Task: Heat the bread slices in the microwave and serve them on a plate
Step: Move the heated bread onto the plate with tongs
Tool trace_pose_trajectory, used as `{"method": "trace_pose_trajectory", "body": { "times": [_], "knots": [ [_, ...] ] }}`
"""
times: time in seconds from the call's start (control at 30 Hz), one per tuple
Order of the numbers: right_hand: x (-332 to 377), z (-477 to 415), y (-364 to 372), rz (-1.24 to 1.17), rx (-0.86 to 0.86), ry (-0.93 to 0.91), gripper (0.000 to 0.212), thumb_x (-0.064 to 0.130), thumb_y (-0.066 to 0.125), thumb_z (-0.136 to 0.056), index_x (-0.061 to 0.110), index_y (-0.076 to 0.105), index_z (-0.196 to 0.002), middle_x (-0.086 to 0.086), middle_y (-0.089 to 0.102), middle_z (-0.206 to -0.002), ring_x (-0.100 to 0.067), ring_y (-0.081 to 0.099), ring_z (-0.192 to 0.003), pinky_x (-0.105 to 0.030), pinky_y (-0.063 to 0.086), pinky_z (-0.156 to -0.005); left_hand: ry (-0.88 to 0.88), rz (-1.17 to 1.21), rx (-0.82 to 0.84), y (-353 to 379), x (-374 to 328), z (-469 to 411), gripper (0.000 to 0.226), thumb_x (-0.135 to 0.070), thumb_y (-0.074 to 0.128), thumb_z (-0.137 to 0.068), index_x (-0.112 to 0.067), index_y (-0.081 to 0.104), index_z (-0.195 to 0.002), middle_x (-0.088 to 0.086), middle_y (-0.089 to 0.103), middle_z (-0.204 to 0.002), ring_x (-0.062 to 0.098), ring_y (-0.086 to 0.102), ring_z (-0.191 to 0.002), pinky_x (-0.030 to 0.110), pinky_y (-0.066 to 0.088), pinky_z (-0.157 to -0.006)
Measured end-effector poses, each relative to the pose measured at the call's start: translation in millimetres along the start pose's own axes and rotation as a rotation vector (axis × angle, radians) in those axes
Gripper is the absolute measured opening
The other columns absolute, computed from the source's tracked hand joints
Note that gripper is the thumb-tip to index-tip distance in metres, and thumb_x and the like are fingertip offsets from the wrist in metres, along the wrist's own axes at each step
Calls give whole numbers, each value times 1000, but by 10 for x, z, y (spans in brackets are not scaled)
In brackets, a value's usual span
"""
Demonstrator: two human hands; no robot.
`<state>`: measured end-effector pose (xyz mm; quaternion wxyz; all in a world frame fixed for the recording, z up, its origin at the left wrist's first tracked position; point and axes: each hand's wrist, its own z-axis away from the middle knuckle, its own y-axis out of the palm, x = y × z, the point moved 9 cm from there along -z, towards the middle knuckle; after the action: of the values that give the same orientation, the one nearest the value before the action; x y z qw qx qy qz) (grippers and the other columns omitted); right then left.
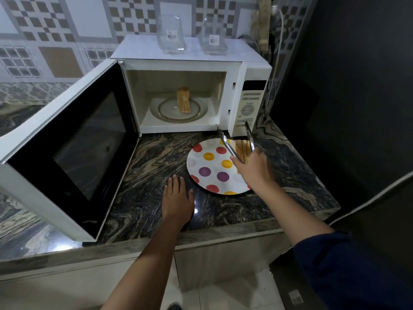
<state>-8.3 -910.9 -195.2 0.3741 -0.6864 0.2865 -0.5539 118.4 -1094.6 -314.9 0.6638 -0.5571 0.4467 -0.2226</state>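
The right hand [253, 164] grips a pair of metal tongs [237, 143] by the handle end, fingers wrapped around both arms; the tong tips stand spread apart, pointing away toward the microwave [194, 86], and nothing sits between them. Just under the tongs, bread slices [243, 151] stand on edge on the far right part of the polka-dot plate [214, 168], partly hidden behind the hand; whether the tongs touch them cannot be told. A second group of bread slices [183, 100] stands upright on the glass turntable [178, 109] inside the microwave cavity, well apart from the tongs; the microwave door [73, 144] hangs fully open to the left.

The right forearm reaches forward and to the left over the plate's near edge, a dark blue sleeve [348, 271] pushed up near the elbow; the wrist is raised above the plate. The left hand [177, 198] lies flat, palm down, fingers spread and empty, on the dark veined stone counter [156, 157], just beside the plate's left rim; its forearm stretches straight ahead. Two clear glass containers [171, 33] stand on top of the microwave.
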Motion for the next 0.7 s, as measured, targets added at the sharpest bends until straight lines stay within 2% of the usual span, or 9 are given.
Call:
{"method": "trace_pose_trajectory", "body": {
  "times": [0.07, 0.2, 0.3, 0.57, 0.63, 0.7],
  "knots": [
    [160, -57, 18, -6, 7, -43, 70, 50, 59, -84, -5, 43, -125, -22, 53, -123, -36, 54, -110, -36, 46, -78, -3, 3, 1, -40, 9, -18, 59, -39, 27, -99, -10, 16, -149, 10, 11, -158, 23, 7, -146, 35, 9, -119],
    [506, -223, 148, -50, 70, -79, 68, 48, 59, -85, -5, 43, -126, -20, 55, -121, -33, 56, -105, -28, 38, -66, 13, 24, -1, -145, 84, -142, 53, -38, 32, -98, -16, 25, -146, 6, 20, -156, 22, 16, -144, 35, 18, -116],
    [786, -408, 328, -89, 136, -85, 67, 45, 60, -86, -4, 42, -129, -20, 54, -124, -33, 58, -105, -29, 43, -69, -13, 31, 4, -185, 211, -347, 51, -36, 33, -98, -18, 27, -145, 4, 19, -157, 20, 14, -145, 36, 17, -115],
    [1356, -1161, 870, -4, 250, -34, 56, 51, 55, -86, -1, 59, -106, -15, 62, -106, -34, 62, -93, -31, 41, -61, 3, 44, 11, -116, 393, -1031, 56, -41, 27, -97, -19, 21, -148, 4, 15, -158, 18, 13, -145, 34, 9, -118],
    [1438, -1326, 997, 11, 274, -17, 53, 51, 54, -88, -1, 61, -100, -15, 61, -102, -34, 62, -90, -32, 42, -62, 33, -10, -60, -136, 417, -1105, 59, -45, 24, -93, -19, 34, -144, 4, 30, -153, 16, 26, -142, 34, 17, -116],
    [1507, -1468, 1127, -2, 299, 4, 52, 50, 54, -88, -1, 62, -100, -16, 63, -101, -34, 64, -89, -32, 45, -63, 41, -67, -120, -158, 431, -1118, 57, -47, 31, -86, -20, 56, -130, 3, 53, -138, 15, 49, -128, 36, 37, -106]
  ]
}}
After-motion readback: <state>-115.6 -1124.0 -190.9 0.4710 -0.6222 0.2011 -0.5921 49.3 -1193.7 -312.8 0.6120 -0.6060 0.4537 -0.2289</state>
